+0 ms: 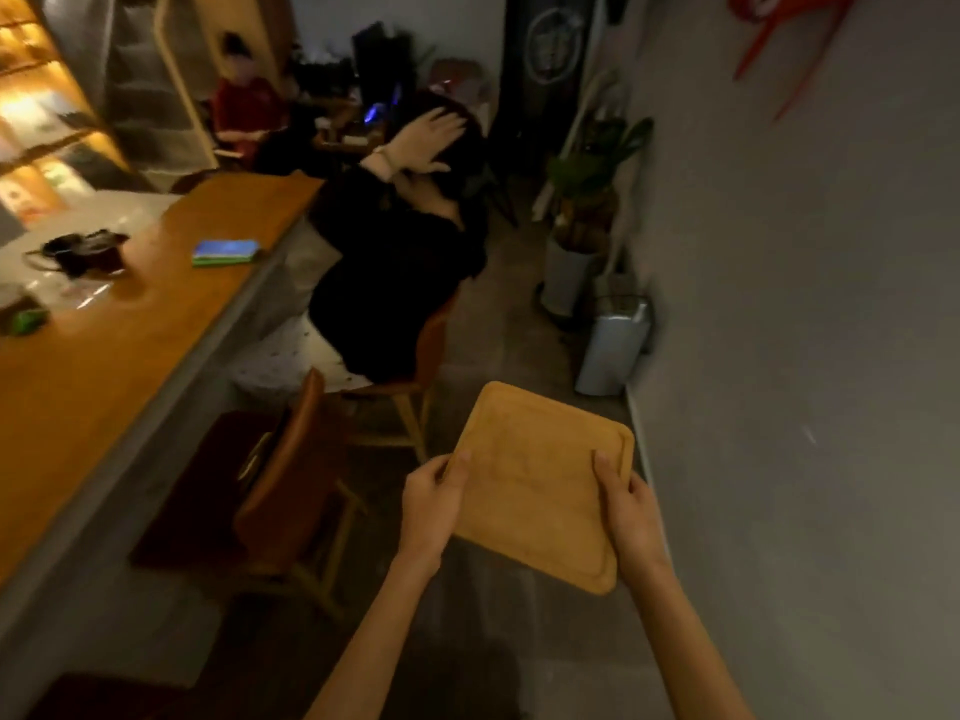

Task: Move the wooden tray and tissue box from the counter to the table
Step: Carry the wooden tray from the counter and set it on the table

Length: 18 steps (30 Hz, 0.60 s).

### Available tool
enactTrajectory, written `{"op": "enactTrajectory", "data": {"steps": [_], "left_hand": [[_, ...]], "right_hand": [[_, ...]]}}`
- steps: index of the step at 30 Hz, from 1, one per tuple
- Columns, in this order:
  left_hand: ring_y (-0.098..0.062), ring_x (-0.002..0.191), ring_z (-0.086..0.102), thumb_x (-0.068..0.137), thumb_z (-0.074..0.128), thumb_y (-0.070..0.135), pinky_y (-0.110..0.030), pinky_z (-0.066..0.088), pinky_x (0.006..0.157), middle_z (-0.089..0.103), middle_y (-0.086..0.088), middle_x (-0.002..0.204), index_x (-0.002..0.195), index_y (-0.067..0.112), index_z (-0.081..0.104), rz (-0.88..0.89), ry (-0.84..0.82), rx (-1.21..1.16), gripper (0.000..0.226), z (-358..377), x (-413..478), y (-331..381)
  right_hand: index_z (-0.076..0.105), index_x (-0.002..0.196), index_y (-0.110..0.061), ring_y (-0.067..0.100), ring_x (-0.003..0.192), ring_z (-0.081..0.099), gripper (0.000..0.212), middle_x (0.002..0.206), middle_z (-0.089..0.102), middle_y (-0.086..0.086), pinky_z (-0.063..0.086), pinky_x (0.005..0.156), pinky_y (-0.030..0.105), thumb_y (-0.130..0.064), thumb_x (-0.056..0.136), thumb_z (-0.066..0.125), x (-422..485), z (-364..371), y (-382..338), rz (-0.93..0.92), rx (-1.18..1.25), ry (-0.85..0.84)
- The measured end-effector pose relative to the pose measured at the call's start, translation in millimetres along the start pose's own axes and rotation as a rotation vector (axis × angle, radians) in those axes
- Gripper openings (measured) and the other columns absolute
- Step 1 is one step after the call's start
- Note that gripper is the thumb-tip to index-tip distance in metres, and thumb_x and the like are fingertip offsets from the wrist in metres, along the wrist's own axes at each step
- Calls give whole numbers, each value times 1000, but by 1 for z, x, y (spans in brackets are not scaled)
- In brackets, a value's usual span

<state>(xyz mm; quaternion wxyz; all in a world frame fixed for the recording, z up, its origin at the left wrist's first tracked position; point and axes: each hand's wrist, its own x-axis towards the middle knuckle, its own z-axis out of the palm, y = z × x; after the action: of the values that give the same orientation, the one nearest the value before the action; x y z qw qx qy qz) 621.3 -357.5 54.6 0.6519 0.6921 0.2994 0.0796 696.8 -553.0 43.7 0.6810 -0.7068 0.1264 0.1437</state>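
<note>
Head view: both hands hold the wooden tray (540, 491) in the air above the grey floor (493, 356), in the aisle between the tabletop (104, 366) on the left and the grey wall (805, 330) on the right. Tray is empty, roughly square with rounded corners and a raised rim; it sits at a slant in frame, far corner pointing up and left.

Left hand (431, 506) grips the tray's left edge, thumb lying on the top face, fingers curled beneath. Right hand (631, 511) grips the right edge the same way, thumb on top near the rim. Both forearms are bare and reach in from the bottom of frame.

Tabletop: long, wooden, with a grey front. On it, a blue and green box (226, 252) lies flat near the far end, possibly the tissue box; cannot confirm at this blur. A dark glass pot (85, 254) stands further left, and a small green item (26, 320) lies near the left frame edge.

A seated person in dark clothing (395, 262) occupies a chair at the tabletop ahead of the tray, one hand raised to the head. A second wooden chair (291, 485) stands nearer, tucked against the tabletop. A potted plant (582, 226) and a pale bin (613, 345) stand along the wall.
</note>
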Motion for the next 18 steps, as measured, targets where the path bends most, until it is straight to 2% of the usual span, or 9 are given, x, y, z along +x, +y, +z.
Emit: {"op": "enactTrajectory", "data": {"steps": [2, 5, 6, 9, 12, 15, 18], "left_hand": [[-11, 92, 61, 96, 56, 40, -26, 48, 72, 67, 1, 99, 101, 19, 68, -10, 22, -91, 25, 49, 28, 18], [-19, 100, 63, 96, 57, 39, -48, 57, 85, 64, 1, 108, 103, 29, 62, -60, -10, -283, 12, 113, 63, 43], [-21, 104, 64, 96, 57, 39, -49, 58, 85, 63, 0, 113, 108, 32, 59, -82, -65, -361, 14, 134, 72, 50], [-24, 111, 65, 93, 58, 44, -45, 60, 80, 62, -1, 123, 129, 32, 46, -149, -214, -459, 40, 194, 101, 70], [-19, 113, 63, 90, 59, 51, -50, 55, 93, 58, 5, 131, 139, 41, 35, -96, -206, -411, 54, 238, 142, 86], [-21, 116, 59, 97, 54, 41, -52, 48, 102, 53, 3, 135, 145, 40, 29, -106, -118, -383, 55, 265, 212, 107], [-27, 121, 55, 100, 52, 31, -55, 43, 105, 50, -1, 140, 147, 36, 31, -87, -109, -341, 52, 290, 293, 124]], "right_hand": [[59, 126, -10, 23, 101, 66, 48, 111, 68, 4, 56, 88, 44, -45, 93, 61, 38, -25, -16, -9, 73, 103], [56, 133, -6, 27, 105, 65, 55, 118, 66, 9, 53, 95, 48, -45, 94, 60, 88, -51, -38, -4, 201, 261], [56, 131, -5, 25, 102, 64, 55, 115, 66, 8, 53, 93, 46, -46, 95, 59, 105, -55, -45, -6, 239, 315], [56, 127, -9, 22, 97, 62, 49, 117, 63, 8, 52, 87, 42, -46, 95, 57, 157, -53, -71, -14, 339, 450], [57, 116, -19, 18, 96, 63, 32, 118, 63, 7, 54, 90, 44, -45, 96, 56, 206, -39, -92, -15, 449, 464], [49, 139, -16, 24, 111, 63, 53, 128, 62, 6, 53, 98, 50, -45, 96, 57, 262, -27, -108, -20, 473, 382], [45, 144, -22, 20, 114, 62, 58, 131, 61, 1, 53, 99, 49, -48, 94, 55, 323, -18, -128, -69, 471, 317]]}}
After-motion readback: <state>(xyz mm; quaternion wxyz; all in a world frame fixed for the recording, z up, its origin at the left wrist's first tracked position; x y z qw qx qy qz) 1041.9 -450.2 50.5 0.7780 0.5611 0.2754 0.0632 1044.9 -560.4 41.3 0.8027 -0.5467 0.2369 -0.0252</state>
